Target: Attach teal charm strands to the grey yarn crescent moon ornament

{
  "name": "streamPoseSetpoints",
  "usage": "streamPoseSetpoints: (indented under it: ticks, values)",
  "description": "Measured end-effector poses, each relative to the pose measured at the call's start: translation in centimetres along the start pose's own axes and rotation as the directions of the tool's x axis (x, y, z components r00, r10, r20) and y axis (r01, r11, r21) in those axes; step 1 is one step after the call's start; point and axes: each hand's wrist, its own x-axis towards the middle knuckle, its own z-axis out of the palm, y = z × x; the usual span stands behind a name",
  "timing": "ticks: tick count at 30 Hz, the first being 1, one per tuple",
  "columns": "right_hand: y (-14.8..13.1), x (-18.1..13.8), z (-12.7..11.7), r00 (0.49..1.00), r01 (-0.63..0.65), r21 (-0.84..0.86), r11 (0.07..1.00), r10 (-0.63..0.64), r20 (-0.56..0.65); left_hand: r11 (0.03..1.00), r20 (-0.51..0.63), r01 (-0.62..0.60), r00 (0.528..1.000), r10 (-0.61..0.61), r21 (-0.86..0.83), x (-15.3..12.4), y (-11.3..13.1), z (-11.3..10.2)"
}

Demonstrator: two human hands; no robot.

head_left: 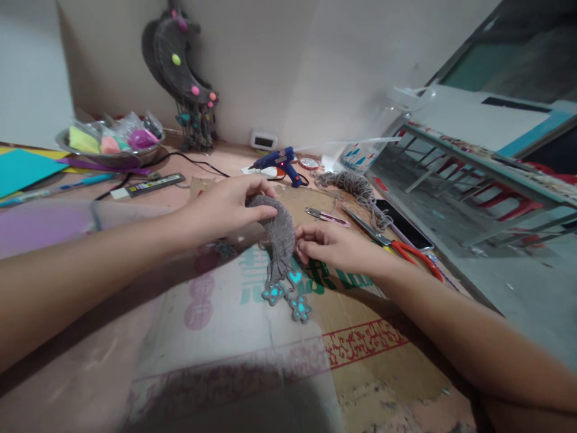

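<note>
Head view: my left hand clamps the top curve of the grey yarn-wrapped crescent, thumb and fingers closed over it. Right hand has its fingertips bunched in a pinch on the crescent's right edge, midway down. Crescent lies on the cardboard sheet on the desk, between both hands, with teal paw charms at its lower end. Looks like wrap work on that edge. I judge it goes best with the left pinning the piece flat while the right pulls the strand snug, turns side by side, clear of the charms. Both forearms come in low from the bottom corners, palms down. Glue gun, scissors and loose yarn sit beyond the right hand.
</note>
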Motion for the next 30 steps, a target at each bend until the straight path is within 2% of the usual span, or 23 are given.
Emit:
streamPoseSetpoints:
  ticks: [6, 10, 14, 18, 21, 24, 27, 30]
  values:
    - [0.4, 0.5, -0.4, 0.978, -0.045, -0.160, 0.986, 0.011, -0.209, 0.998, 0.005, 0.062, 0.998, -0.062, 0.018, 0.6, -1.5, -0.1]
    - [0.1, 0.4, -0.4, 0.939, -0.032, -0.256, 0.966, -0.059, -0.339, 0.991, -0.011, 0.088, 0.996, -0.088, 0.096, 0.8, -3.0, 0.2]
    - [-0.8, -0.3, 0.2, 0.971, 0.013, -0.375, 0.927, -0.101, -0.216, 0.975, -0.005, -0.009, 1.000, 0.010, 0.222, 1.0, -4.7, 0.6]
    - [-0.9, -0.6, 1.2, 0.982, 0.029, -0.415, 0.910, -0.104, -0.160, 0.923, 0.001, -0.142, 0.988, 0.152, 0.357, 0.8, -3.9, 0.3]
    - [-0.4, -0.2, 1.9, 0.968, 0.034, -0.419, 0.907, -0.134, -0.211, 0.894, 0.059, -0.210, 0.977, 0.204, 0.396, 0.4, -2.0, 0.1]
    - [-0.1, 0.5, 2.4, 0.954, 0.020, -0.400, 0.916, -0.137, -0.266, 0.889, 0.161, -0.275, 0.960, 0.231, 0.367, 0.1, -0.9, 0.0]
    - [0.1, 0.8, 2.5, 0.956, 0.002, -0.328, 0.945, -0.098, -0.275, 0.881, 0.332, -0.371, 0.904, 0.270, 0.293, 0.1, -1.3, 0.3]
    - [0.0, 0.7, 2.2, 0.945, 0.006, -0.153, 0.988, -0.055, -0.322, 0.872, 0.446, -0.435, 0.841, 0.306, 0.223, 0.2, -2.1, 0.4]
